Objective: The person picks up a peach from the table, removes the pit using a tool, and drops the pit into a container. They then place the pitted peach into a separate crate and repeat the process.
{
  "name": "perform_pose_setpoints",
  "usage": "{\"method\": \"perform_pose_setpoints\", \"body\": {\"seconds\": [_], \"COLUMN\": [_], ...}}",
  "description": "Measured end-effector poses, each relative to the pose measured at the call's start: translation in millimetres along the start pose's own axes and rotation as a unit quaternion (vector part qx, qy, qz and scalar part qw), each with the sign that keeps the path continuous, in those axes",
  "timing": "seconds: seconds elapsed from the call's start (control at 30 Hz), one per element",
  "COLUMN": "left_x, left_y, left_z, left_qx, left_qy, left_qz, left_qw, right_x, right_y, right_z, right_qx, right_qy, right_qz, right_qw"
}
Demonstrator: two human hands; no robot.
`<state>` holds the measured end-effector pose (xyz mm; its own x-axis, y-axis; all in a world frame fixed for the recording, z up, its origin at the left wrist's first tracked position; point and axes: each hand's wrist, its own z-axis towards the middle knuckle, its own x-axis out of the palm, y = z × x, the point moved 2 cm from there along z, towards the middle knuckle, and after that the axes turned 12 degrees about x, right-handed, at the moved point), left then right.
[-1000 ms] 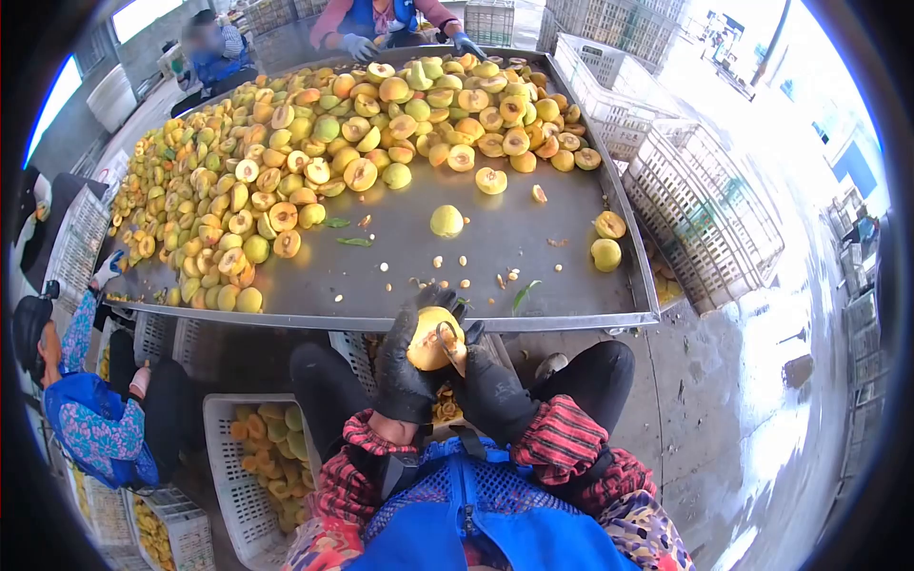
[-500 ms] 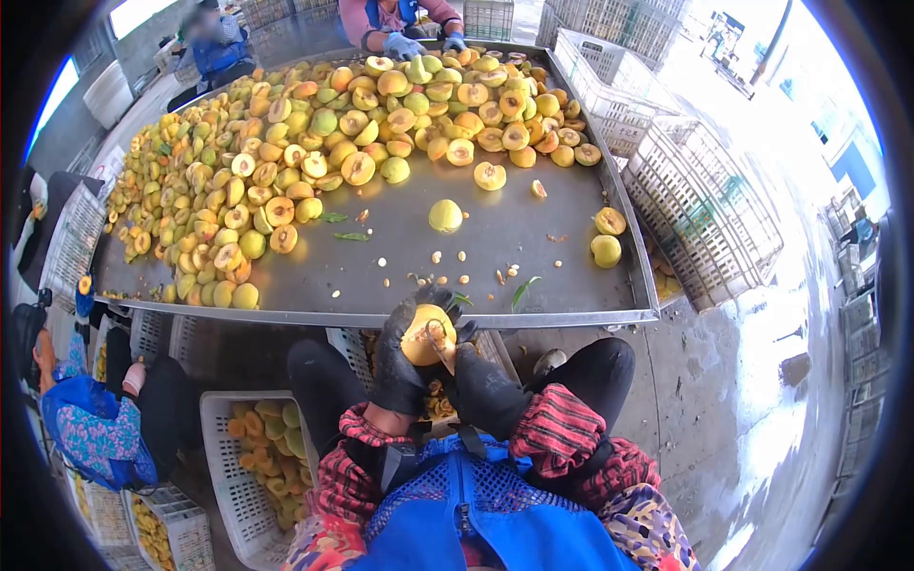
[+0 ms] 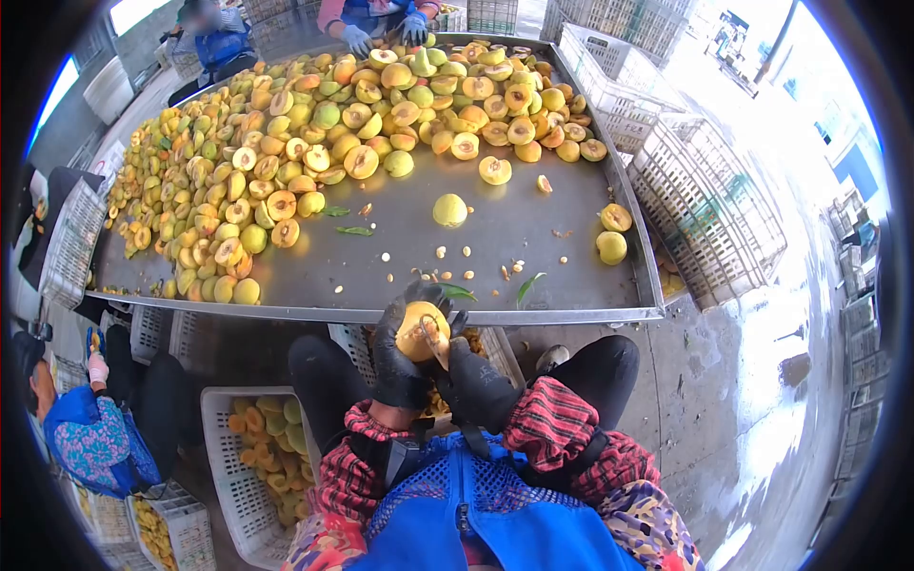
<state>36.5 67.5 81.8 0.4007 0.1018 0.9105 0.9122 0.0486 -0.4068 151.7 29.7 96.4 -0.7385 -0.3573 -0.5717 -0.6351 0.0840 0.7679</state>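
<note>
My left hand [image 3: 398, 357], in a dark glove, is wrapped round a yellow peach half [image 3: 422, 331] just in front of the metal table's near edge. My right hand [image 3: 474, 379], also dark-gloved, is closed on a small pitting tool [image 3: 435, 335], whose curved metal end lies against the cut face. Beyond them, a heap of halved peaches [image 3: 324, 124] covers the back and left of the metal table [image 3: 362, 271]. One pale peach piece [image 3: 449, 210] rests alone near the middle, with leaves and several pits scattered around it.
A white crate of peach pieces [image 3: 224, 476] stands on the floor at my left, and another crate [image 3: 447, 404] is below my hands. White crates [image 3: 705, 209] lean beside the table's right edge. Co-workers are at the far edge [image 3: 386, 33] and at left [image 3: 100, 438].
Both hands still hold the peach half and tool, with the tool slightly turned against the flesh. The far co-worker's gloved hands have moved left and apart. The left co-worker's arm has shifted.
</note>
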Motion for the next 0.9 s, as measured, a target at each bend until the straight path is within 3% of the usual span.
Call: {"method": "perform_pose_setpoints", "body": {"seconds": [0.13, 0.23, 0.53, 0.63, 0.73, 0.83, 0.9], "left_x": [-7.8, 7.5, -4.4, 7.7, 12.4, 3.8, -0.5], "left_y": [4.7, 1.2, 2.2, -1.6, -7.4, -3.9, 4.7], "left_z": [0.9, -1.4, 1.0, 2.5, -4.4, -2.7, 3.2], "left_qx": [-0.007, 0.023, 0.070, 0.108, 0.163, 0.110, 0.087], "left_qy": [0.004, 0.003, 0.017, 0.017, 0.069, 0.115, 0.158], "left_qz": [-0.102, -0.089, -0.064, -0.009, 0.136, 0.063, 0.098], "left_qw": [0.995, 0.996, 0.995, 0.994, 0.975, 0.985, 0.979], "right_x": [-7.8, -5.3, -5.2, -27.0, -44.8, -57.9, -58.0], "right_y": [10.8, 10.1, 13.1, 27.6, 23.3, 30.2, 42.9], "right_z": [-6.3, -5.4, -3.4, -12.6, -4.3, 0.6, -0.4], "right_qx": [0.035, -0.016, -0.006, -0.105, -0.067, -0.053, -0.098], "right_qy": [-0.025, -0.088, -0.090, -0.142, -0.054, -0.023, -0.080], "right_qz": [-0.014, -0.002, -0.035, 0.049, 0.318, 0.335, 0.235], "right_qw": [0.999, 0.996, 0.995, 0.983, 0.944, 0.941, 0.964]}}
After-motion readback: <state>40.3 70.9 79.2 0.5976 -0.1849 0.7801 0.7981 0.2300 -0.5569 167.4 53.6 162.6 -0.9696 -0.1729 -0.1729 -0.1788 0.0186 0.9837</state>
